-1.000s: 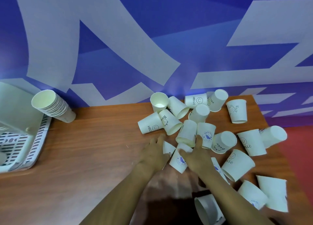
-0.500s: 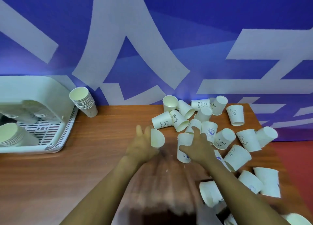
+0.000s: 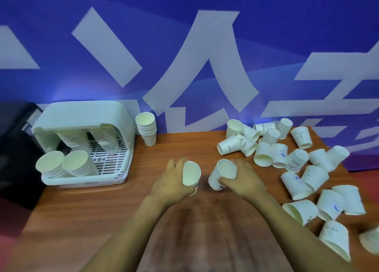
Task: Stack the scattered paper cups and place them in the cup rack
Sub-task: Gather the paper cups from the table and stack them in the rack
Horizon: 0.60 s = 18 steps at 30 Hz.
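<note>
My left hand [image 3: 171, 181] grips one white paper cup [image 3: 191, 174], its open mouth turned towards me. My right hand [image 3: 241, 181] grips a second paper cup [image 3: 222, 174] just to the right, tilted with its mouth up; the two cups are a short gap apart above the wooden table [image 3: 102, 210]. Several loose printed cups [image 3: 266, 148] lie scattered on the right half of the table. The white cup rack [image 3: 86, 179] stands at the left and holds several stacks of cups [image 3: 79, 164].
A separate stack of cups [image 3: 147, 128] stands upright on the table just right of the rack, against the blue and white wall. A dark object fills the far left edge. The table's right edge runs behind the scattered cups.
Both hands lifted a cup each out of the pile and drew them left and towards me. The view swung left, bringing the whole rack into sight.
</note>
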Tool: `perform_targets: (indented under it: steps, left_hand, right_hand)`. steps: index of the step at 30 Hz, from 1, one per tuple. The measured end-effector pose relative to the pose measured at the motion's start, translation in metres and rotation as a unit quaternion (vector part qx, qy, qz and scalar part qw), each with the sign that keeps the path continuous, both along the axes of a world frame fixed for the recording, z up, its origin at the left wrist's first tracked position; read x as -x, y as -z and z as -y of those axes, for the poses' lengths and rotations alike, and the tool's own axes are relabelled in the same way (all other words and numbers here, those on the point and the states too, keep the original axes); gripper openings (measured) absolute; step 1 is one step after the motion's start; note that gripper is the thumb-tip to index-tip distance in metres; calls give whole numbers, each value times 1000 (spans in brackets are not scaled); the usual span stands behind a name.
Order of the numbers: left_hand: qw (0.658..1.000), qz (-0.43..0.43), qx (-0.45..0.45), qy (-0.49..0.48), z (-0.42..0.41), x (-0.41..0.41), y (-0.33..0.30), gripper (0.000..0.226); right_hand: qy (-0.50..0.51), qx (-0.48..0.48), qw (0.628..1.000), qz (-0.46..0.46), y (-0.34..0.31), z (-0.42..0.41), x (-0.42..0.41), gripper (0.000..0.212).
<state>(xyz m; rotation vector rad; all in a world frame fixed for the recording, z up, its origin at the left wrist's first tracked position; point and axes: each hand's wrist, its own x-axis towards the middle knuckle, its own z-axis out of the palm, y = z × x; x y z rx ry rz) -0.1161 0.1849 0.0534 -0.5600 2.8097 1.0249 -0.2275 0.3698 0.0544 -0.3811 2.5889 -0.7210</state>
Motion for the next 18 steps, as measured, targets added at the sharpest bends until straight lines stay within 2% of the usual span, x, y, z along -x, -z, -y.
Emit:
perform_targets:
  steps: [6,9,18]
  left_hand:
    - [999,-2,38,-34,97,-77,-2,74]
    - [998,8,33,-52,128,-107,-2,73]
    - [989,-2,40,-139,186,-151,-2,73]
  right_hand:
    - [-17,32,999,-23,-6,100,-78,64]
    - [-25,15,999,-32,-9,131,-105,63]
    - [-95,-5,994,-46,-17,193,-121,64]
